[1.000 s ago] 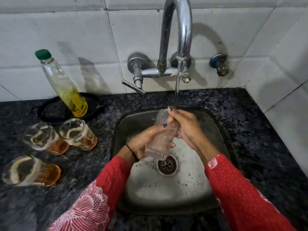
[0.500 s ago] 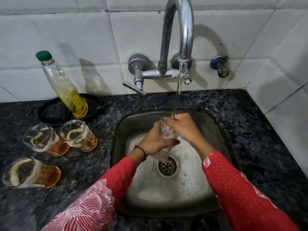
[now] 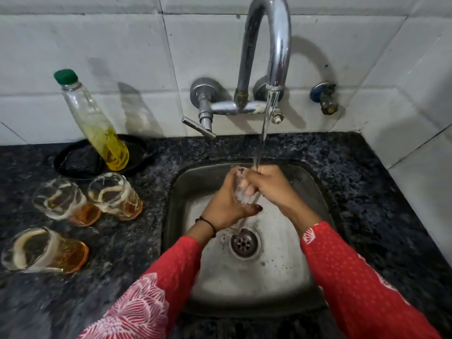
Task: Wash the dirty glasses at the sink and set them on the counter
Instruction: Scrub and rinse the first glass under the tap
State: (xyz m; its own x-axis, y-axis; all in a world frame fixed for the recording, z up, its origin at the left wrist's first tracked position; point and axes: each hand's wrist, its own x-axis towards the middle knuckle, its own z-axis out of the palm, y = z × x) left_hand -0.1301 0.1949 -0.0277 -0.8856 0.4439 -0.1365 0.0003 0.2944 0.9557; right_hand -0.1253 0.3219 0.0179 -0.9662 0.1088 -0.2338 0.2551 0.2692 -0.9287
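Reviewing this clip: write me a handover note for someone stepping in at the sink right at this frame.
Left hand: grips the clear glass over the sink.
Right hand: on the same glass, fingers curled at its rim, under the running tap.
Three dirty glasses stand on the counter left of the sink: two side by side, one nearer the person, all with foam and amber residue. Soap bottle behind them.
Done: nothing visibly set aside clean.
Left: finish rinsing this glass, put it on the counter, wash the other three.
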